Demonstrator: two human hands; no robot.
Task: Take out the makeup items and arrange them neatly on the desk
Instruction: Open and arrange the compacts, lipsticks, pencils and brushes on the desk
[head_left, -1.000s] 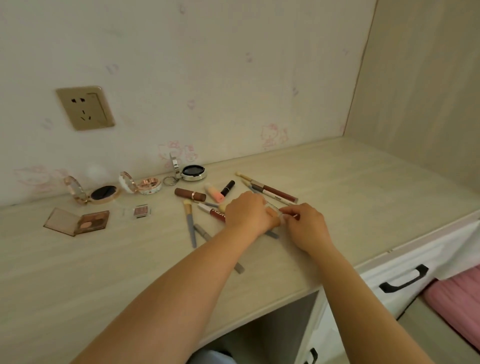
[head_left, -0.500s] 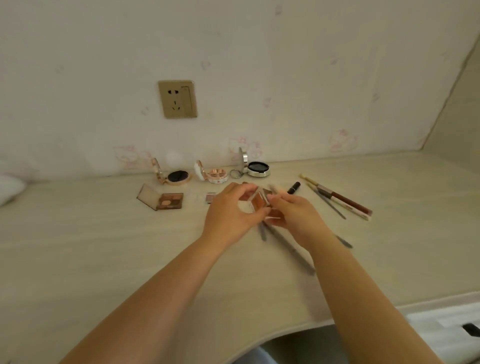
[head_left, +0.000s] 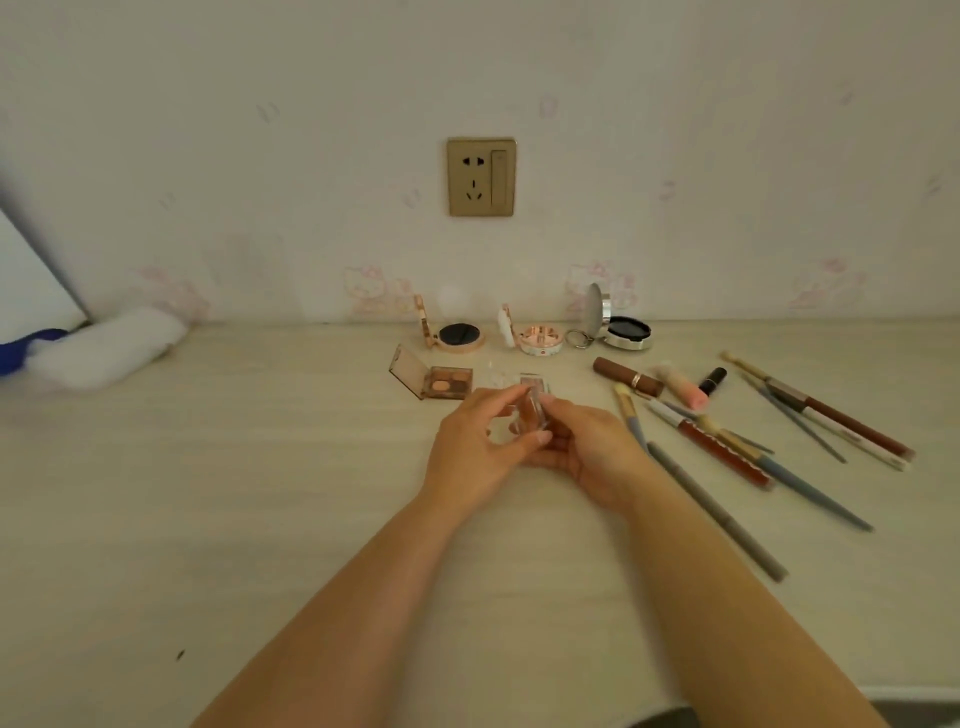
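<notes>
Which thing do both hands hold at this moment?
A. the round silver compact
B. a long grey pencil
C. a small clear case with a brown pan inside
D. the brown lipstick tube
C: the left hand and the right hand together pinch the small clear case just above the desk, while the pencils, tube and compacts lie untouched.

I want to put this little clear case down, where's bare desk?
Both hands, left and right, hold the clear case. Bare desk spreads left of them, between the square palette and the white cloth, and near the front edge. Right is crowded with brushes and pencils.
</notes>
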